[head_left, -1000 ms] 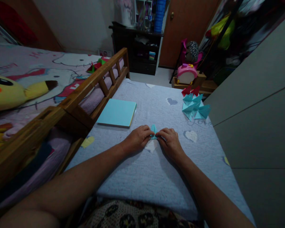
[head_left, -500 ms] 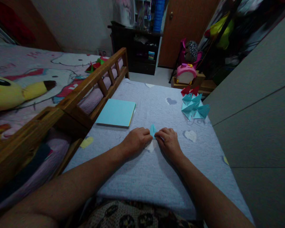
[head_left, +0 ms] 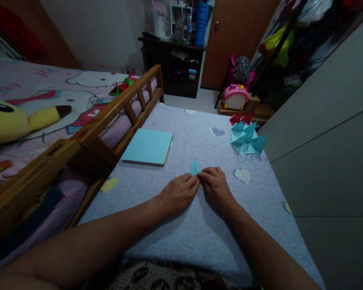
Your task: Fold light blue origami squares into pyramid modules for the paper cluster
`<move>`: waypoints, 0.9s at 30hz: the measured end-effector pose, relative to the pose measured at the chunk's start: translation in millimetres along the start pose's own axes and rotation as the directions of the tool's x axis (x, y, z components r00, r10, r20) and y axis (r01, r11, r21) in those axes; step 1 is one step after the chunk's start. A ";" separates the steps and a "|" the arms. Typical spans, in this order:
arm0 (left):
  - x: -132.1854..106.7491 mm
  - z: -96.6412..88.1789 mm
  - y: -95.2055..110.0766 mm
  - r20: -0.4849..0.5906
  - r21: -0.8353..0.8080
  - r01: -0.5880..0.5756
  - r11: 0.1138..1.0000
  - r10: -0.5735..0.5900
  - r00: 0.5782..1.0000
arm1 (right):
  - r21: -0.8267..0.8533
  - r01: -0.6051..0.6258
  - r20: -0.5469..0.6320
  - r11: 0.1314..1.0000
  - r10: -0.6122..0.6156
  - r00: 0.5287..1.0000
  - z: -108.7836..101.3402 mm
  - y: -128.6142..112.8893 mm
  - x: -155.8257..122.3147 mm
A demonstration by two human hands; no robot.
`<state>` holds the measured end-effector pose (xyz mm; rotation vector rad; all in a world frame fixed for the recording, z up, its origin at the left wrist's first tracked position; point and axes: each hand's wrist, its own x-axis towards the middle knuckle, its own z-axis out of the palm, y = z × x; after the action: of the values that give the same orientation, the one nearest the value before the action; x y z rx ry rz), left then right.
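Observation:
A small folded piece of turquoise origami paper [head_left: 194,167] lies on the cloth in front of me, its narrow tip pointing away. My left hand [head_left: 181,191] covers its near edge from the left, fingers pressed together over the paper. At its lower right corner my right hand [head_left: 215,183] pinches with thumb and forefinger. The near part of the paper is hidden under my fingers. To the left sits a stack of square origami paper [head_left: 148,147], turquoise on top. Folded turquoise paper pieces [head_left: 246,139] stand at the far right.
Red folded paper pieces [head_left: 240,118] sit behind the turquoise ones. A wooden bed rail [head_left: 121,106] borders the cloth-covered surface [head_left: 196,133] on the left. A tall pale panel [head_left: 329,157] closes off the right side. A yellow plush toy [head_left: 24,121] lies beyond the rail.
My left hand has moved toward me and right, from the paper's left side onto its near edge. My right hand stays at the right corner. The view has shifted slightly.

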<state>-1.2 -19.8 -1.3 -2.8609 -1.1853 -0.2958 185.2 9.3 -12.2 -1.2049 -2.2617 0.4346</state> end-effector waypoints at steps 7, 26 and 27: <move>-0.5 1.4 1.4 0.001 0.015 0.014 1.000 -0.014 1.000 | 0.028 -0.019 -0.031 0.999 0.020 0.999 1.3 -1.3 0.0; -0.1 -0.1 3.7 0.026 0.034 0.028 0.999 -0.028 0.999 | -0.107 0.005 0.066 0.994 0.002 0.998 1.2 -1.6 0.2; 0.0 -0.2 3.8 0.031 0.036 0.026 0.999 -0.027 0.999 | -0.105 0.008 0.066 0.994 -0.001 0.998 1.5 -1.1 0.1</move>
<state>1.5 -22.5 -0.9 -2.8316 -1.2223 -0.2284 183.6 8.8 -12.8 -1.2543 -2.3689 0.3629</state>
